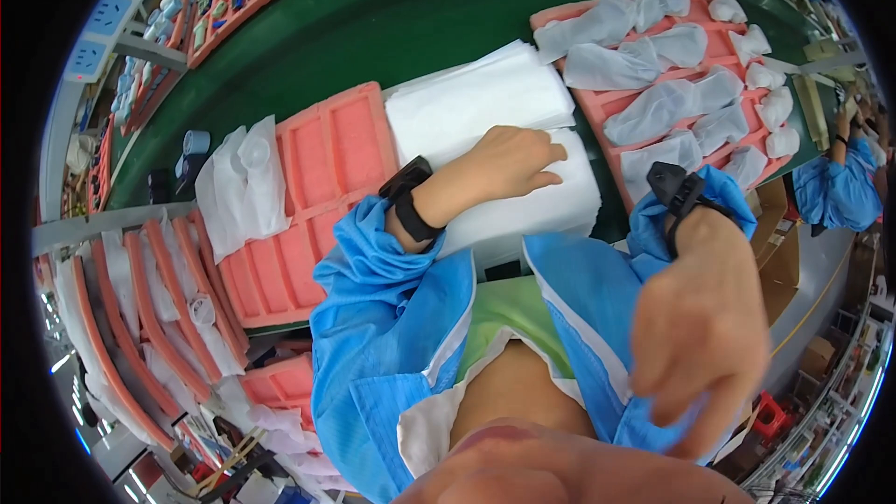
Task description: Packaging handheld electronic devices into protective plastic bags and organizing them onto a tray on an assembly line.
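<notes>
Green bench | pink trays flank white sheets | left hand part-spread | right hand blurred, can't tell

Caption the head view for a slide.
Left hand over white sheets flanked by pink trays, right hand nearer the camera.

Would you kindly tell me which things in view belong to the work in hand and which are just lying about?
Apparently in use:
white sheets beneath the left hand;
right-hand pink tray;
whitish wrapped bundles on it.

Apparently just lying about:
cardboard box;
red plastic item, lower right;
blue roll-shaped item.
</notes>
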`<move>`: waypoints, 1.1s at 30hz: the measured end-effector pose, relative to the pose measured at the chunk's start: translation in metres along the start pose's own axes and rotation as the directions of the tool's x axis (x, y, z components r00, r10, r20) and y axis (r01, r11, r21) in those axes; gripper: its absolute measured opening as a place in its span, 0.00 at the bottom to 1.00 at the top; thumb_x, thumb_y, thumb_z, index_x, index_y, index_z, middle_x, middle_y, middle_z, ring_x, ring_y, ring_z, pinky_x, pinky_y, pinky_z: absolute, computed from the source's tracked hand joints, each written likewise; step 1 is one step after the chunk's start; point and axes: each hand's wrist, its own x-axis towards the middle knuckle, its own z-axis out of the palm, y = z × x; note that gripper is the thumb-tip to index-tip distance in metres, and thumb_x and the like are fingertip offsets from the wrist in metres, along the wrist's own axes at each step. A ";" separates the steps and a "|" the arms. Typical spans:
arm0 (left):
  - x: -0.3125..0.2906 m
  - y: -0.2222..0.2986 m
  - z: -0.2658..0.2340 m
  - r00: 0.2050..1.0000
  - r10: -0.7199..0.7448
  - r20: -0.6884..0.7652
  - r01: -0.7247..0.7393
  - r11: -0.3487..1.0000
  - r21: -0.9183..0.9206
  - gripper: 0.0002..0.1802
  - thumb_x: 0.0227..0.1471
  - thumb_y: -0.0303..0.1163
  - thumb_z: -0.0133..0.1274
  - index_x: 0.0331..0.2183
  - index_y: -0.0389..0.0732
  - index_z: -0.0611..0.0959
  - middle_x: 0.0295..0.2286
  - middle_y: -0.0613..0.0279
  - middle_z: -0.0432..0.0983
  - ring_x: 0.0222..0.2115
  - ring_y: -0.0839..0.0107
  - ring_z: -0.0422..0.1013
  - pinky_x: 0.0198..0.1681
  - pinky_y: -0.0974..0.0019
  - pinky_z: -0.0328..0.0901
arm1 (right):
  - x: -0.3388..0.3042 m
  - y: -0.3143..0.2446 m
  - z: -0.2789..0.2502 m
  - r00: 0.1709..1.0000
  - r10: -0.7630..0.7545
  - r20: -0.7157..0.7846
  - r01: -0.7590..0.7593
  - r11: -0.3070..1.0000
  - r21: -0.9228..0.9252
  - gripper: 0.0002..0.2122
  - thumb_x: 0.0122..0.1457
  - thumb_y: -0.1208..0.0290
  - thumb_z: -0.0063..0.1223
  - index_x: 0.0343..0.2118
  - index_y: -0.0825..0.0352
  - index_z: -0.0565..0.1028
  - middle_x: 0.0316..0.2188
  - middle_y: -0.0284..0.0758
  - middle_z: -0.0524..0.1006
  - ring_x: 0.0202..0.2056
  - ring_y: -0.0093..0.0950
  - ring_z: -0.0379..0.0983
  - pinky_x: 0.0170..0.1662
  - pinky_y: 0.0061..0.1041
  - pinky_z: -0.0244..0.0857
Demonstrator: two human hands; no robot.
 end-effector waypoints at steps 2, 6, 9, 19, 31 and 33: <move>0.000 -0.001 0.004 1.000 -0.021 -0.020 0.021 1.000 0.004 0.16 0.48 0.41 0.59 0.37 0.42 0.81 0.28 0.54 0.76 0.33 0.53 0.74 0.34 0.53 0.68 | -0.006 0.011 0.003 0.998 0.043 0.042 -0.036 0.988 -0.153 0.07 0.56 0.68 0.56 0.33 0.66 0.75 0.18 0.27 0.64 0.18 0.23 0.65 0.16 0.22 0.55; -0.002 -0.005 0.009 0.999 -0.037 -0.040 0.037 0.999 -0.008 0.16 0.47 0.41 0.59 0.35 0.41 0.81 0.27 0.54 0.76 0.33 0.52 0.74 0.33 0.53 0.67 | -0.021 0.029 -0.002 0.987 0.163 0.010 -0.144 0.900 -0.411 0.03 0.55 0.72 0.57 0.30 0.65 0.77 0.16 0.29 0.65 0.17 0.23 0.65 0.16 0.22 0.53; -0.009 -0.009 0.022 1.000 -0.030 -0.002 0.030 0.999 -0.014 0.15 0.47 0.41 0.59 0.34 0.42 0.82 0.26 0.54 0.76 0.33 0.53 0.74 0.33 0.52 0.67 | -0.034 0.051 -0.006 0.985 0.175 0.014 -0.161 0.936 -0.313 0.03 0.53 0.73 0.59 0.29 0.65 0.78 0.17 0.30 0.68 0.17 0.24 0.67 0.17 0.22 0.55; 0.000 -0.007 0.012 0.963 -0.084 0.257 0.175 0.919 -0.355 0.17 0.43 0.37 0.60 0.37 0.40 0.82 0.37 0.49 0.77 0.37 0.51 0.74 0.38 0.55 0.69 | -0.069 0.119 -0.007 0.760 0.444 -0.476 -0.604 0.753 -0.262 0.04 0.50 0.76 0.59 0.30 0.67 0.80 0.19 0.33 0.76 0.18 0.24 0.70 0.21 0.20 0.60; -0.024 -0.004 0.007 0.991 0.125 0.050 -0.121 0.990 -0.077 0.24 0.44 0.37 0.61 0.43 0.37 0.79 0.38 0.46 0.76 0.41 0.52 0.71 0.44 0.57 0.66 | -0.087 0.159 -0.023 0.539 0.506 -0.674 -0.823 0.488 -0.291 0.05 0.53 0.74 0.54 0.30 0.67 0.78 0.19 0.35 0.74 0.20 0.27 0.70 0.25 0.22 0.64; -0.034 0.011 -0.042 0.988 0.097 0.118 -0.085 0.991 -0.104 0.23 0.45 0.39 0.61 0.43 0.39 0.79 0.38 0.49 0.76 0.41 0.53 0.72 0.44 0.57 0.66 | -0.096 0.159 -0.028 0.508 0.440 -0.740 -0.804 0.550 -0.226 0.04 0.53 0.77 0.54 0.31 0.69 0.78 0.22 0.34 0.76 0.21 0.23 0.69 0.25 0.19 0.63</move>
